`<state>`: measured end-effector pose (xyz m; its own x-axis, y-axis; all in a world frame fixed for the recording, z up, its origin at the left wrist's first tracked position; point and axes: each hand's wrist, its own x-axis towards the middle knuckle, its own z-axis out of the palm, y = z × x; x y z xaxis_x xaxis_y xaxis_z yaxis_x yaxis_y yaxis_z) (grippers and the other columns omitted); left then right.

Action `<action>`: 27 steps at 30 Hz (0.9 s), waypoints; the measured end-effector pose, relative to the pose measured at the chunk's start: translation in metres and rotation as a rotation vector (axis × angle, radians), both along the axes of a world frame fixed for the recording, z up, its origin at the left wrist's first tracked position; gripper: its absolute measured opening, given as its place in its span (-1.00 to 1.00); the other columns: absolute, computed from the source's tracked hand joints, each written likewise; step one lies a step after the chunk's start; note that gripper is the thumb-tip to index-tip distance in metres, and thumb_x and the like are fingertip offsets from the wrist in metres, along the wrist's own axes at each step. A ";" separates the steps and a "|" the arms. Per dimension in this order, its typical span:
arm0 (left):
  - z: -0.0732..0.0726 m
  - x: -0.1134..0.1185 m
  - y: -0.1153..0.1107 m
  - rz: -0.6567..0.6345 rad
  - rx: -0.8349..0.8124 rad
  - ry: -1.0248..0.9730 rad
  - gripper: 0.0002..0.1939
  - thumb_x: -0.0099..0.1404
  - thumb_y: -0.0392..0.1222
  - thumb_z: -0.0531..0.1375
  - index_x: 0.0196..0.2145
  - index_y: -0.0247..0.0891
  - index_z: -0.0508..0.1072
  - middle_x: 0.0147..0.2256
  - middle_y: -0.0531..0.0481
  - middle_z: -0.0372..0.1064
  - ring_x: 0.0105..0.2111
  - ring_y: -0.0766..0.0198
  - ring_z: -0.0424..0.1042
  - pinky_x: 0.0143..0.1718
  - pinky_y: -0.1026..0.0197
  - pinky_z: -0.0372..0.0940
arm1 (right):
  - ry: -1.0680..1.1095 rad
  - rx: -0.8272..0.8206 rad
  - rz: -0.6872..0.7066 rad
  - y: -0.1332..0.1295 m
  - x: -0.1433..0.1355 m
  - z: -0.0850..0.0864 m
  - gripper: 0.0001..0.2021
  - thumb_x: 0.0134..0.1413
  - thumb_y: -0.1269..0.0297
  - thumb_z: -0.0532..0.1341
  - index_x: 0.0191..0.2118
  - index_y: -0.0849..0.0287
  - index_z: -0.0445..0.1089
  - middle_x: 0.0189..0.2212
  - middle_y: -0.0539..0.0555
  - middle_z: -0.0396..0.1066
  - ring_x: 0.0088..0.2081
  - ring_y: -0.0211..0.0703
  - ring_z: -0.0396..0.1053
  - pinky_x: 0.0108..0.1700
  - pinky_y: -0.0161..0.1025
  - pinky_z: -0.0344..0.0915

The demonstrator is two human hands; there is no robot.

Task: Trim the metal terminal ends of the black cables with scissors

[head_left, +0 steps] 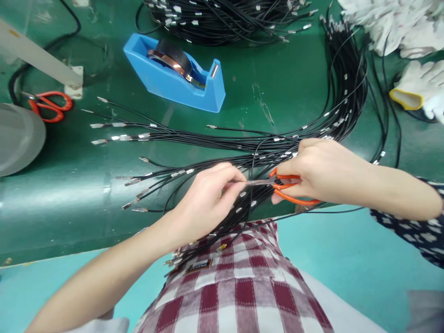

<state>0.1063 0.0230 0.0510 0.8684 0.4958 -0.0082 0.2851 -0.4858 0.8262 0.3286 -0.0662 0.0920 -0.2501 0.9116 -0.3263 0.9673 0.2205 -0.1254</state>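
My right hand [312, 171] grips a pair of scissors [294, 200] by the orange handles, with the blades pointing left. The blades look nearly closed. At their tips, my left hand [217, 194] pinches with thumb and forefinger; whatever lies between those fingertips is too small to make out. Under and around both hands runs a bundle of black cables [222, 159] with white labels and bare metallic ends. It fans out to the left in several groups, and some cables hang over the table's front edge onto a checked apron [249, 286].
Beyond the hands stands a blue tape dispenser [180, 92] with a copper-coloured roll. More coiled black cables [222, 23] lie at the back. On the left are orange-handled scissors [52, 106], a translucent tub [21, 138] and a pale post [38, 53]. White gloves [421, 83] are at right.
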 end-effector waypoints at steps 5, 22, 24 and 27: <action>-0.002 -0.002 0.000 0.021 -0.067 -0.003 -0.85 0.35 -0.31 0.13 -0.34 -0.27 0.49 -0.40 0.02 0.43 -0.43 0.32 0.37 -0.44 0.27 0.20 | 0.221 -0.221 -0.089 0.005 0.004 -0.008 -0.56 0.11 -0.15 0.22 -0.57 0.09 0.37 -0.72 -0.10 0.26 -0.60 -0.27 0.14 -0.47 -0.27 -0.08; -0.001 0.001 -0.001 0.032 -0.111 0.043 -0.85 0.32 -0.35 0.13 -0.34 -0.27 0.51 -0.38 0.03 0.46 -0.40 0.30 0.40 -0.38 0.25 0.24 | -0.153 0.105 0.186 0.004 0.000 0.003 -0.66 0.19 0.13 0.16 -0.57 0.13 0.37 -0.65 0.02 0.44 -0.62 -0.24 0.02 -0.28 -0.13 0.00; -0.002 0.001 -0.002 0.036 -0.115 0.038 -0.85 0.32 -0.36 0.13 -0.34 -0.27 0.51 -0.38 0.03 0.46 -0.40 0.31 0.40 -0.39 0.26 0.24 | -0.135 0.108 0.175 0.004 0.000 0.003 -0.65 0.20 0.15 0.16 -0.59 0.14 0.36 -0.67 0.01 0.40 -0.63 -0.24 0.01 -0.31 -0.15 0.00; -0.004 0.000 -0.003 0.031 -0.105 0.024 -0.84 0.32 -0.36 0.13 -0.35 -0.27 0.51 -0.39 0.03 0.45 -0.41 0.32 0.40 -0.39 0.27 0.23 | -0.045 0.030 0.087 0.005 -0.002 0.002 -0.60 0.17 0.03 0.21 -0.61 0.13 0.37 -0.72 -0.01 0.33 -0.62 -0.24 0.07 -0.38 -0.21 -0.01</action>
